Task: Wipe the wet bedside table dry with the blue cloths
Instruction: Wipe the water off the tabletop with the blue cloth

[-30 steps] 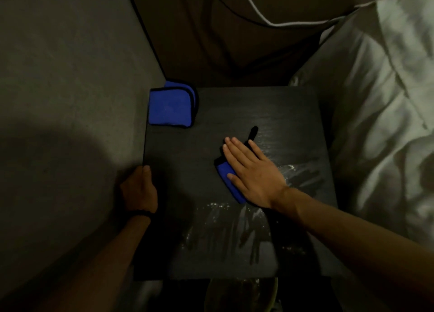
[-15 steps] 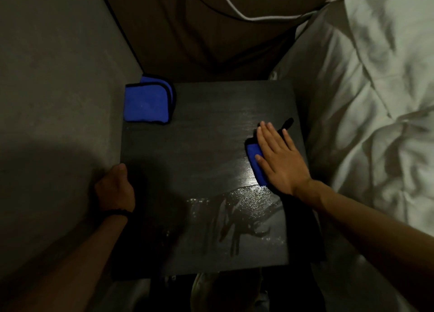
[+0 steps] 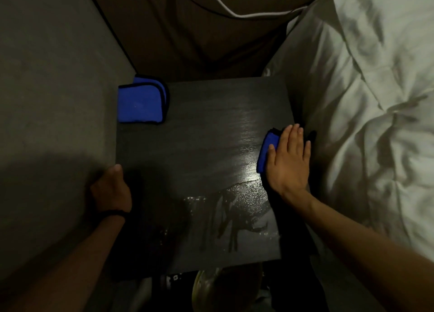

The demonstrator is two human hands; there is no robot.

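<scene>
From the head view, the right hand (image 3: 288, 159) pressed flat, fingers straight, on a blue cloth (image 3: 266, 152) at the right edge of the dark, matte bedside table (image 3: 199, 147), mid-wipe. The left hand (image 3: 111, 190) gripped the table's left edge. A folded plush spare cloth (image 3: 141, 102) lay at the table's far left corner; beaded, streaky water (image 3: 230, 208) near its front edge likely needs the next pass.

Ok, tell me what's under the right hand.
A blue cloth, pressed flat on the table by the right hand. Only its left edge shows; the rest is covered.
</scene>
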